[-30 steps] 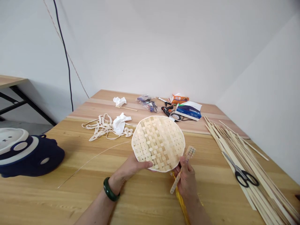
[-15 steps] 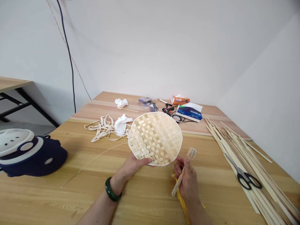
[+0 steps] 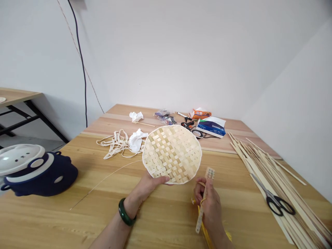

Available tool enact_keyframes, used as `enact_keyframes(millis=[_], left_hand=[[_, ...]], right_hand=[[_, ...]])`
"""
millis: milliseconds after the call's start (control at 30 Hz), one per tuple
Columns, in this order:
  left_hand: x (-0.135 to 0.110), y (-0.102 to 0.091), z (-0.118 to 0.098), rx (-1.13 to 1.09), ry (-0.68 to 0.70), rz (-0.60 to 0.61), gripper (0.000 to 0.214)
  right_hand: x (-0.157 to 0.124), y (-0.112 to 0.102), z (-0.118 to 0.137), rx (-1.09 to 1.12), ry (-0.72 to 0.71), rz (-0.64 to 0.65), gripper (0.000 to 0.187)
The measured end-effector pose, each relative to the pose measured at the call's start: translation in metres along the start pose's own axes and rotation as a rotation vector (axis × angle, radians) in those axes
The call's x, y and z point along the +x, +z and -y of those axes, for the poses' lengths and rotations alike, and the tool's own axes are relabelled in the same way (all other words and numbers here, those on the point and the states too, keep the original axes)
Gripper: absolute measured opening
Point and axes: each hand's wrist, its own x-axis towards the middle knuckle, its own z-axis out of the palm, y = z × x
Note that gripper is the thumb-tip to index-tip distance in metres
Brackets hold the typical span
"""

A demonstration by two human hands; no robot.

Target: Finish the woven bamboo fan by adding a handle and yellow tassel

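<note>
A round woven bamboo fan face (image 3: 172,154) with a pale bound rim is tilted up in front of me. My left hand (image 3: 153,181) grips its lower left edge, thumb on the front and the other fingers hidden behind. A green bangle (image 3: 125,212) circles that wrist. Below and right of the woven disc, apart from it, my right hand (image 3: 209,199) is closed around a flat pale stick (image 3: 209,173) with a patterned upper end. From the same hand hangs a yellow tasselled cord (image 3: 204,235).
Bamboo strips (image 3: 275,183) with black-handled scissors (image 3: 280,204) lie right. White fabric strips (image 3: 116,145) and crumpled tissue (image 3: 136,140) lie left, near a thin strand (image 3: 103,180). A blue-white bag (image 3: 41,173) sits far left. Behind are a tissue box (image 3: 211,127) and tape roll (image 3: 197,134).
My right hand has moved slightly down, away from the woven disc, and the stick stands more upright. The left hand keeps its hold. The view has shifted slightly left.
</note>
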Motion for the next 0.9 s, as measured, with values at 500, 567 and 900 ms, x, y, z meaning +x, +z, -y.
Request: enact_keyframes(millis=[500,567,900], left_hand=[[0.000,0.003,0.001,-0.075,0.081,-0.135,0.072],[0.001,0.005,0.002,-0.135,0.071,-0.106,0.074],[-0.001,0.013,0.002,-0.248,0.035,-0.094,0.076]], right_hand=[[-0.058,0.017,0.000,-0.259,0.233,0.259,0.053],[-0.059,0.023,0.000,-0.242,0.252,0.297,0.052],[-0.049,0.041,-0.004,-0.273,0.180,0.336,0.049]])
